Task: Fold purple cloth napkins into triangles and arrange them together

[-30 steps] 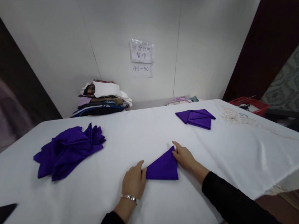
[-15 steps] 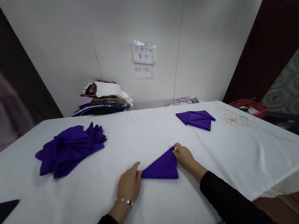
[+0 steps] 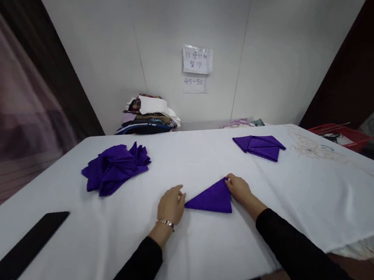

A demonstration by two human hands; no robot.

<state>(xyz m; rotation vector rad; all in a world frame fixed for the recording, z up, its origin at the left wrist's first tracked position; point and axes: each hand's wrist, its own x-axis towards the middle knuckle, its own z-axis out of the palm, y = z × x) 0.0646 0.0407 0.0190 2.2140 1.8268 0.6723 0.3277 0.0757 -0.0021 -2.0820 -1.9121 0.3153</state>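
A purple cloth napkin [image 3: 213, 197], folded into a flat triangle, lies on the white-covered table in front of me. At its top corner, my right hand [image 3: 239, 189] pinches the fabric between thumb and fingertips. My left hand [image 3: 170, 206], with a bracelet at the wrist, is beside the napkin's pointed left corner. Its thumb is close to that tip, with a gap between thumb and forefinger; whether it touches the cloth is hard to tell. Farther back on the right rests another folded purple napkin [image 3: 260, 146]. To the left sits a crumpled heap of purple napkins [image 3: 114, 167].
The table has a white cloth [image 3: 185, 153]. A dark flat object [image 3: 30, 245] lies at the near left. Folded clothes [image 3: 150, 117] are piled beyond the far edge, below a paper sign [image 3: 197, 61] on the wall. A red basket [image 3: 359, 142] stands at the far right.
My view has swung left, so things appear farther right and more of the dark flat object shows. My left forefinger has bent in; my right hand still pinches the top corner.
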